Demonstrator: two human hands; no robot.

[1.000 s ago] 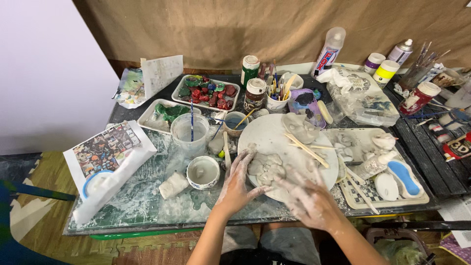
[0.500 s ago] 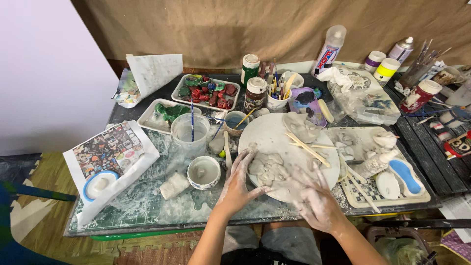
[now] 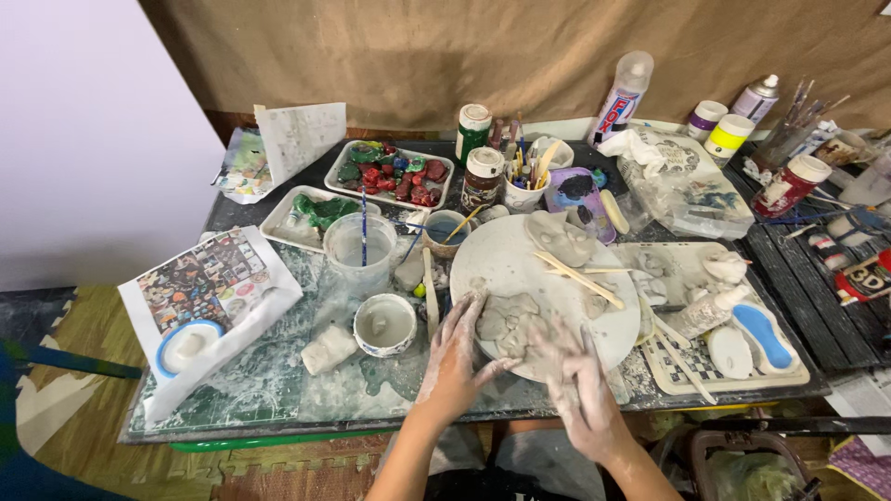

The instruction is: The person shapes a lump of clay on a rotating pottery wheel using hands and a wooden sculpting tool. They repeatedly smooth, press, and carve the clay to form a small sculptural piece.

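Observation:
A flat grey clay piece point(image 3: 509, 322) lies on the near part of a round white turntable board point(image 3: 509, 260). My left hand point(image 3: 457, 360), smeared with clay, rests with spread fingers at the piece's left edge, thumb touching it. At the piece's right side my right hand point(image 3: 577, 380), also clay-covered, presses with its fingertips. Neither hand grips anything. A second lump of clay point(image 3: 560, 237) and wooden modelling sticks point(image 3: 577, 276) lie on the far half of the board.
A small bowl of slip point(image 3: 384, 325), a clear water cup with a brush point(image 3: 358, 252), trays of painted pieces point(image 3: 390, 173), jars, a cup of tools point(image 3: 523, 188), bottles point(image 3: 624, 93) and a checkered board with clay point(image 3: 715, 320) crowd the table. Printed sheets point(image 3: 202, 288) lie at left.
Both hands have shifted slightly over the clay piece, the right hand sliding a little toward it. The view has barely moved.

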